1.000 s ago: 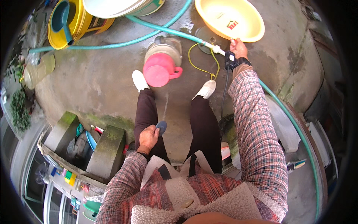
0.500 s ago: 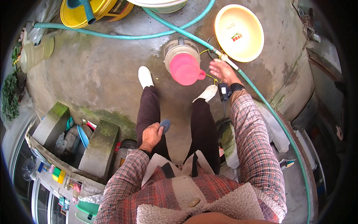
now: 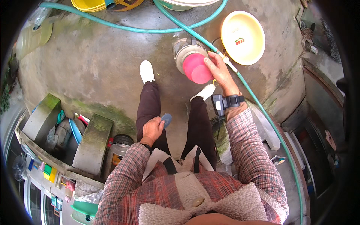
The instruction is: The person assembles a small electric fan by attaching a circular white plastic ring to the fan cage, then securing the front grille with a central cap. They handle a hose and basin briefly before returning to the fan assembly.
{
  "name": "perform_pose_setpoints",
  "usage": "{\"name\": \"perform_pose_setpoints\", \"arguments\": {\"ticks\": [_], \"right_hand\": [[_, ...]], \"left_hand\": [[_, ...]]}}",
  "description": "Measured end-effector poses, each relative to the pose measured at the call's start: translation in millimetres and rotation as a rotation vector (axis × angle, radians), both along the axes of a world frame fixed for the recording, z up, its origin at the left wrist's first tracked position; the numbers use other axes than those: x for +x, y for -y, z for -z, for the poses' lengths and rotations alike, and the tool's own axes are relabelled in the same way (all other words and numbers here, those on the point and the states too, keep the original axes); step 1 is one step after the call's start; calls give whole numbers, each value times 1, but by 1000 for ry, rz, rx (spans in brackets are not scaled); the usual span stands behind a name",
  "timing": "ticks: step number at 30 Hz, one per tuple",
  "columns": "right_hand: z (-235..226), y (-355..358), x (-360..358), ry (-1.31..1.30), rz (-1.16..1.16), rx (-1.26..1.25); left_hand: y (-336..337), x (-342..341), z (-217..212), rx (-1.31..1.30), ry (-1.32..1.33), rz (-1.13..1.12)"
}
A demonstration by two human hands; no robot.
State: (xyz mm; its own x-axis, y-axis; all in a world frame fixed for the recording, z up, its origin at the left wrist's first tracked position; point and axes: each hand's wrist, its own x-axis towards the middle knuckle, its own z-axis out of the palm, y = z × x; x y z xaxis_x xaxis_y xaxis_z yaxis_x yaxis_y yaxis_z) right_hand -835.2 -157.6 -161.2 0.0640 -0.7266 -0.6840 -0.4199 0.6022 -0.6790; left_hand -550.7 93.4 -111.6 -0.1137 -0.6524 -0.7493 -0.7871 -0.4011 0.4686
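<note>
My right hand (image 3: 222, 72) is at the right side of a pink plastic mug (image 3: 197, 68), its thumb along the mug's edge and its fingers closed about the handle, which they hide. The mug sits over a round greyish vessel (image 3: 179, 50) with a dark grip, standing on the wet concrete floor between and ahead of my feet. My left hand (image 3: 151, 131) is closed on a flat, rounded blue-grey piece (image 3: 166, 120) above my left thigh. I cannot tell what that piece is.
A teal hose (image 3: 131, 29) loops across the floor and runs down the right side. A yellow basin (image 3: 258, 41) lies right of the vessel. A yellow bucket (image 3: 88, 5) and a pale tub (image 3: 187, 4) stand at the far edge. Mossy concrete blocks (image 3: 92, 140) are at left.
My right hand has moved left from beside the mug onto its handle side. The view has shifted slightly. My left hand still holds the blue-grey piece.
</note>
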Motion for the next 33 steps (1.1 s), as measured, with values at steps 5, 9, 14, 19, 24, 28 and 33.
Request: {"name": "perform_pose_setpoints", "arguments": {"ticks": [5, 9, 14, 19, 24, 28, 33], "right_hand": [[3, 16, 6, -93, -168, 7], [42, 75, -11, -33, -404, -41], [66, 129, -18, -421, -1174, -406], [98, 131, 26, -391, -1484, -558], [116, 133, 43, -493, -1820, -596], [122, 127, 41, -529, -1843, -686], [128, 109, 0, -556, -1742, -712]], "left_hand": [[1, 7, -2, -1, -18, -43], [-3, 17, -2, -13, -32, -118], [-8, 20, -1, -10, -46, -165], [-10, 17, 3, -18, -34, -199], [-9, 14, 4, -31, -15, -163], [-7, 15, 4, -40, -24, -160], [-7, 15, 6, -46, -15, -134]]}}
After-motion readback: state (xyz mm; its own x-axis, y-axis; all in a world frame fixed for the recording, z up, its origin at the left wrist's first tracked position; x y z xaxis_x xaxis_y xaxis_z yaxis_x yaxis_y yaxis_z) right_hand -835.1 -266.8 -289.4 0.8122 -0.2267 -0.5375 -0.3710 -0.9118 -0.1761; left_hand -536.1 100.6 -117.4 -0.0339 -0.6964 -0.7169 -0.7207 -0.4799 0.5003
